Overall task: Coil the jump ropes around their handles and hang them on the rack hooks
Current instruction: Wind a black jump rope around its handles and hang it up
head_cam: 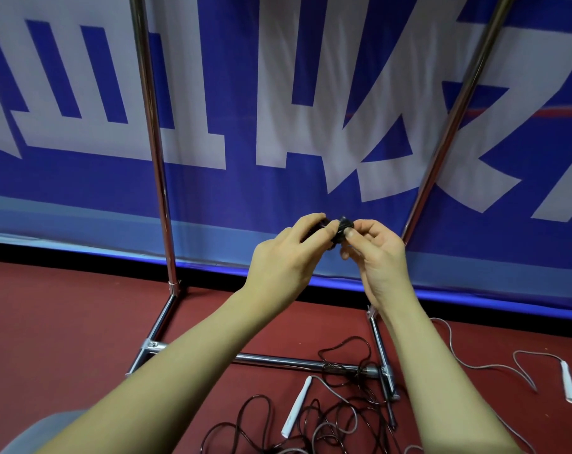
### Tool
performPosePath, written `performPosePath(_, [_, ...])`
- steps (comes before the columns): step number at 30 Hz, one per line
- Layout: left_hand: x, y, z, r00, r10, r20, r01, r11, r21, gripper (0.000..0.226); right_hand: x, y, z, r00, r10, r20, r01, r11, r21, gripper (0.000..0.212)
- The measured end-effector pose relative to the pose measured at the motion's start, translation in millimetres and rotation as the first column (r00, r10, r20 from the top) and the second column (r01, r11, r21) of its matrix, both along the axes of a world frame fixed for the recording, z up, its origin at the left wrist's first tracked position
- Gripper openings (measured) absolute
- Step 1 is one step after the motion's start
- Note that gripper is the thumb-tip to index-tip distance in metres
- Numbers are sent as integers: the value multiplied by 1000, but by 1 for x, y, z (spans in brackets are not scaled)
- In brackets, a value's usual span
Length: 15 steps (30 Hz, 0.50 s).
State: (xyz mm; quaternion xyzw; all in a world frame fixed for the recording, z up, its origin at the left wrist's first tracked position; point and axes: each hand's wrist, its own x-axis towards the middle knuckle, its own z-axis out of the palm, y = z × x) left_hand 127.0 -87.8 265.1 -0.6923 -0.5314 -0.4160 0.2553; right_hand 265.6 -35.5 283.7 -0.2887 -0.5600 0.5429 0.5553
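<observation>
1. Rack (153,152) uprights rise at left and right of centre, chrome poles in front of the blue banner (232,93); no hooks show in the frame, so you cannot yet judge the reach to them.
2. Your left hand (283,260), at centre, has its grip clenched round a black coiled rope bundle (338,232), fingers curled over the near end.
3. Your right hand (378,257), just beside it, pinches the same bundle's other end between thumb and fingers. The finishing turn looks likely to be the step in hand.
4. Loosen either pinch now and the wraps may spring apart, since stiff cord tends to unwind.
5. Lower in the frame, a loose black rope (343,404) lies tangled on the red floor (65,322), draped over the rack's base bar and crossing a white-handled rope (296,406). Pulling one could drag the other or snag on the bar.
6. Lower right, another white handle (568,381) lies well apart.
</observation>
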Motion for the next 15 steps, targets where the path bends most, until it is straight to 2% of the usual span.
performPosePath(4, [-3, 3, -6, 999, -34, -33, 34, 999, 2, 41, -1, 0, -4, 997, -37, 65, 36, 999, 24, 19])
performPosePath(8, [-3, 6, -10, 997, -21, -79, 23, 999, 24, 55, -5, -3, -4, 997, -69, 33, 69, 998, 17, 20])
performPosePath(15, [-6, 4, -7, 999, -39, -29, 40, 998, 44, 36, -2, -6, -2, 996, 26, -91, -29, 999, -39, 19])
